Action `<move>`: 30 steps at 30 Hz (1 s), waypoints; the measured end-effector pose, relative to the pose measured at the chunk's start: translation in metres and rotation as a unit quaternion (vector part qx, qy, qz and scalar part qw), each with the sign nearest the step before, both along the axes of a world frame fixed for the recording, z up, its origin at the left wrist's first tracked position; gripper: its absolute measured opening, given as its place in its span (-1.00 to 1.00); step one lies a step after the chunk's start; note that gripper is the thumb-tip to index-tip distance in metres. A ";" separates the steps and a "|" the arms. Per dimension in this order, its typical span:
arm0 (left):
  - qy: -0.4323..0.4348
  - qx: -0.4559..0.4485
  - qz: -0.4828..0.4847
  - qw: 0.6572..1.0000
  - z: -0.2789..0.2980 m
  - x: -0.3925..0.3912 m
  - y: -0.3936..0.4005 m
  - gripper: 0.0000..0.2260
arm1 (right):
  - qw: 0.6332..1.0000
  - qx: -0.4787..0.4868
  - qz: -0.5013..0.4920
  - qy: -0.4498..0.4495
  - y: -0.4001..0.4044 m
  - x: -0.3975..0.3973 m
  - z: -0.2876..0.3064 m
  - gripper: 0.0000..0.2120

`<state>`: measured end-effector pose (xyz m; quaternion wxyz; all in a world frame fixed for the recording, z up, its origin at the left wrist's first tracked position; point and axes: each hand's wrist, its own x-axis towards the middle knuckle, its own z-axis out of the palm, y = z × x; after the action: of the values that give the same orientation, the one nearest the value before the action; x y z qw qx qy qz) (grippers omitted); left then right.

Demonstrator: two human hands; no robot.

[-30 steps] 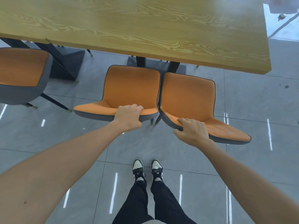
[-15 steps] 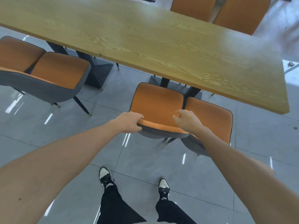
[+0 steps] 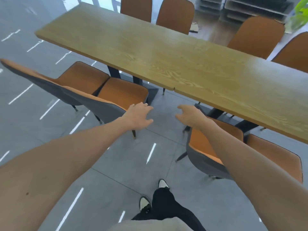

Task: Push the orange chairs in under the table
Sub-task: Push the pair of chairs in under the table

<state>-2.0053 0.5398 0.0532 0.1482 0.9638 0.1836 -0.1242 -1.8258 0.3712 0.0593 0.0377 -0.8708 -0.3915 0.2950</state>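
Observation:
A long wooden table (image 3: 166, 54) runs diagonally across the view. Two orange chairs with grey backs sit tucked partly under its right part: one (image 3: 205, 147) just below my right forearm, another (image 3: 276, 157) beside it. Two more orange chairs stand out from the table at the left, one (image 3: 121, 94) close to my left hand and one (image 3: 80, 77) beyond it. My left hand (image 3: 139, 116) hovers open, fingers spread, by the top edge of the near left chair's back. My right hand (image 3: 190, 115) is open in the air over the floor gap, holding nothing.
Several orange chairs (image 3: 175, 14) line the table's far side. The grey tiled floor (image 3: 133, 164) with white light streaks lies between the chair pairs. My feet in black-and-white shoes (image 3: 145, 204) stand on it. Stacked grey trays (image 3: 246, 7) sit at the back right.
Both hands have let go of the right pair of chairs and swung left. The view has turned left, and my left hand now reaches the left pair.

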 end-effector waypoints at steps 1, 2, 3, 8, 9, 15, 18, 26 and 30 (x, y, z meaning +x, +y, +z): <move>-0.008 0.008 0.011 1.000 0.001 -0.010 0.023 -0.42 | 1.000 0.012 0.004 -0.010 0.027 -0.008 0.000 -0.48; -0.015 0.014 0.022 1.000 0.001 -0.019 0.047 -0.39 | 0.999 0.026 0.008 -0.019 0.052 -0.016 0.000 -0.45; -0.021 0.020 0.035 0.999 -0.001 -0.028 0.070 -0.37 | 0.999 0.043 0.013 -0.028 0.077 -0.024 -0.002 -0.43; -0.043 0.050 0.075 0.995 -0.012 -0.052 0.180 -0.29 | 0.992 0.100 0.019 -0.069 0.191 -0.055 -0.011 -0.38; -0.045 0.056 0.078 0.994 -0.013 -0.055 0.202 -0.28 | 0.991 0.109 0.015 -0.072 0.214 -0.059 -0.015 -0.36; -0.010 0.048 0.075 0.996 -0.020 -0.085 0.320 -0.20 | 0.990 0.129 -0.016 -0.054 0.332 -0.098 -0.035 -0.29; 0.011 0.029 0.073 0.997 -0.026 -0.106 0.376 -0.14 | 0.992 0.115 -0.018 -0.038 0.379 -0.125 -0.044 -0.25; 0.082 0.029 0.014 0.996 -0.059 -0.153 0.531 0.04 | 0.996 0.068 -0.053 0.022 0.469 -0.208 -0.075 -0.07; 0.147 0.025 -0.049 0.988 -0.069 -0.176 0.589 0.09 | 0.996 -0.009 -0.031 0.088 0.506 -0.250 -0.086 0.01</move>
<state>-2.1814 1.1292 -0.0159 0.0889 0.9464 0.1590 -0.2668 -2.0758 0.8769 -0.0268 0.0728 -0.8537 -0.3565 0.3725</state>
